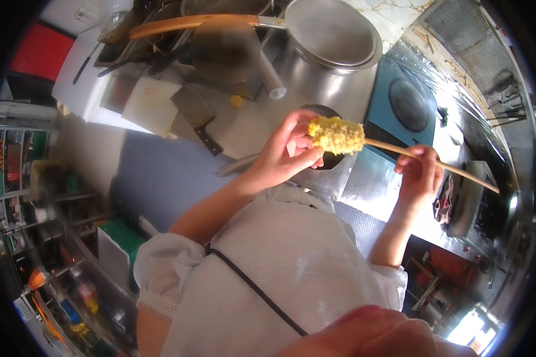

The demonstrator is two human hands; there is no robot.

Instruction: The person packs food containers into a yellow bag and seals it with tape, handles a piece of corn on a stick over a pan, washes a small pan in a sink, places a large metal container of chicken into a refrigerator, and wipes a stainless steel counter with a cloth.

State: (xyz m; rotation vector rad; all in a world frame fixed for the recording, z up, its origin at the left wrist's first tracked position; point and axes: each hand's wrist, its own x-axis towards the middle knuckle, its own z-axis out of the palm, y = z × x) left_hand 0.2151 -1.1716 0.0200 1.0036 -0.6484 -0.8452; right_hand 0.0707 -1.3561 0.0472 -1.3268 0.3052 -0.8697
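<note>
In front of my chest I hold a pale yellow corn cob (338,135), its surface rough and uneven, with a long wooden stick (466,173) running out of its right end. My left hand (290,147) has its thumb and fingers on the left end of the cob. My right hand (422,174) grips the stick partway along, and the stick's free end points down to the right. Below the cob is a dark round pan (324,109), mostly hidden by the cob and my left hand.
A cleaver (194,109) lies on the steel counter (250,129) beside a white cutting board (151,105) and a small yellow cap (236,101). Farther back, a wooden-handled strainer (330,31) rests on a metal bowl. A blue appliance (384,105) with a round dark plate stands right. Stocked shelves (62,276) line the left.
</note>
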